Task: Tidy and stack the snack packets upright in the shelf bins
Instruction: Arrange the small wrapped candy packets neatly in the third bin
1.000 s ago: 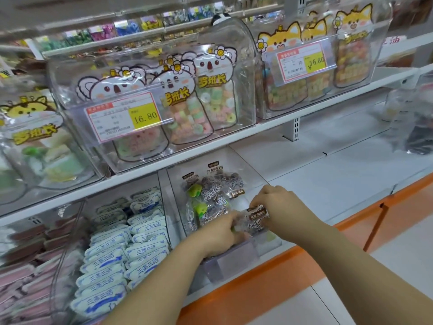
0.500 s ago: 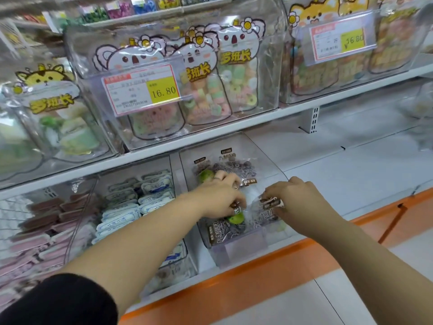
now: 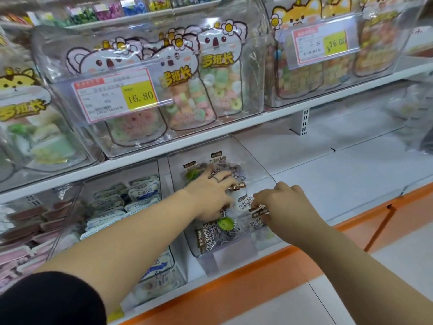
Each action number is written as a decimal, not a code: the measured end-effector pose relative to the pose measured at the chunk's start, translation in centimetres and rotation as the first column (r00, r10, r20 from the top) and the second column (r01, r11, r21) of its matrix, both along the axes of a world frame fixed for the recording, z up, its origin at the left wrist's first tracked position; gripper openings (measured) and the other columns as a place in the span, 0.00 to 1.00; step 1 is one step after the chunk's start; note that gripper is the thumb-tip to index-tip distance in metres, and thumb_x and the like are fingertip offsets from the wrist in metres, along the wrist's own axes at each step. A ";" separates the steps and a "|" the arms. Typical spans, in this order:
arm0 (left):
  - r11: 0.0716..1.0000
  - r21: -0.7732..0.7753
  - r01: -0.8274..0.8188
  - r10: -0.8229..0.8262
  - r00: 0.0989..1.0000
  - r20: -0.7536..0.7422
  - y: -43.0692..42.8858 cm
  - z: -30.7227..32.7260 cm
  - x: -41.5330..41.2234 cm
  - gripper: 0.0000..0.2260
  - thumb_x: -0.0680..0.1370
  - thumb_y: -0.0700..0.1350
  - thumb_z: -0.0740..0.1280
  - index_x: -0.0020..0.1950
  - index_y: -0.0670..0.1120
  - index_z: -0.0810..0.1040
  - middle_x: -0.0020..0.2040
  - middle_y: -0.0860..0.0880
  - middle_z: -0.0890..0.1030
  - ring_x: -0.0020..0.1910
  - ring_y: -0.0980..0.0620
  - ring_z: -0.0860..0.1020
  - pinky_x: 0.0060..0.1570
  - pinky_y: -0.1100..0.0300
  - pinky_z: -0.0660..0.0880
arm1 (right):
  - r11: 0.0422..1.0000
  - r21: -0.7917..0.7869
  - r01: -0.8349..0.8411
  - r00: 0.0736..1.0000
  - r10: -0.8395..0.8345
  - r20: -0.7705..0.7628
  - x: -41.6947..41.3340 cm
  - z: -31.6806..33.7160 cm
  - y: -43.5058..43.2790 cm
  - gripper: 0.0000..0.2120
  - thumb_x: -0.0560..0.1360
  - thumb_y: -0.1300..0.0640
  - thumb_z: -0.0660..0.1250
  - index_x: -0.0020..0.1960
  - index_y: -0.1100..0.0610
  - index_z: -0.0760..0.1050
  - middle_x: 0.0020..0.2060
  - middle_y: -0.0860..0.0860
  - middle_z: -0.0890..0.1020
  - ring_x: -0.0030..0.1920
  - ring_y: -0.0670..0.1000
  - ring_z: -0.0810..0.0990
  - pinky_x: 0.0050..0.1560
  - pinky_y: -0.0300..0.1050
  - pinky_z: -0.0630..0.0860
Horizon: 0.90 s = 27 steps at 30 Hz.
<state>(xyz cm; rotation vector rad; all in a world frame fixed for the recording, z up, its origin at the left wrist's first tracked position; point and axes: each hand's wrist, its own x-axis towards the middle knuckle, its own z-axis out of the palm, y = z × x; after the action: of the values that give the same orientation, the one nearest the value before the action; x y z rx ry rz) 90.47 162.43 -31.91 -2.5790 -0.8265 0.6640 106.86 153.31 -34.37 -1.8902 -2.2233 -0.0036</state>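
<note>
White lower shelf [image 3: 339, 174] beneath an upper shelf whose clear koala-bag bin [image 3: 254, 66] overhung the work. The clear bin [image 3: 230, 259] stood at the lower shelf's front edge, just beside a bin of white-and-blue packets [image 3: 140, 193] on its left. The left hand [image 3: 208, 195] lay spread over the rear snack packets [image 3: 236, 171], hiding most of them. The right hand [image 3: 283, 202] pinched the top edge of a front packet [image 3: 244, 205].

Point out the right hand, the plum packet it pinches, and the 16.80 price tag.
right hand [image 3: 284, 202]: head view, back of the hand.
plum packet [image 3: 255, 224]: head view, printed face below the fingers.
16.80 price tag [image 3: 139, 96]: head view, yellow price panel.
</note>
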 end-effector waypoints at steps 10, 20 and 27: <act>0.987 0.003 -0.159 0.152 0.948 0.280 -0.9 1.9 -3.5 0.05 0.75 0.48 0.66 0.50 0.55 0.78 0.57 0.52 0.67 0.61 0.49 0.69 0.60 0.55 0.64 | 0.997 -0.002 -0.072 0.997 0.072 0.035 -0.9 -0.2 0.6 0.17 0.78 0.58 0.60 0.62 0.41 0.73 0.68 0.40 0.69 0.61 0.50 0.66 0.53 0.46 0.58; 0.913 0.007 -0.407 0.406 0.911 0.075 -2.8 1.6 -3.4 0.13 0.77 0.57 0.63 0.52 0.51 0.81 0.55 0.49 0.79 0.64 0.47 0.70 0.70 0.41 0.49 | 0.990 -0.108 -0.085 0.996 0.085 -0.005 -1.8 -1.2 1.7 0.17 0.77 0.63 0.58 0.61 0.48 0.74 0.63 0.44 0.75 0.58 0.51 0.69 0.49 0.44 0.61; 0.881 -0.007 -0.474 0.454 0.840 0.298 -3.7 -0.3 -2.3 0.07 0.75 0.44 0.68 0.52 0.51 0.80 0.45 0.53 0.81 0.50 0.51 0.75 0.58 0.52 0.60 | 0.990 -0.111 -0.085 0.995 0.090 0.047 -2.0 -1.0 1.5 0.16 0.78 0.63 0.57 0.62 0.50 0.71 0.59 0.47 0.76 0.57 0.52 0.69 0.48 0.44 0.60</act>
<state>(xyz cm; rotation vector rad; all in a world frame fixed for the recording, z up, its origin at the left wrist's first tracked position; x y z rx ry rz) 88.14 158.68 -32.23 -2.4572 -1.5786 0.3651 104.90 154.80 -35.33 -1.8649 -2.3855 0.0854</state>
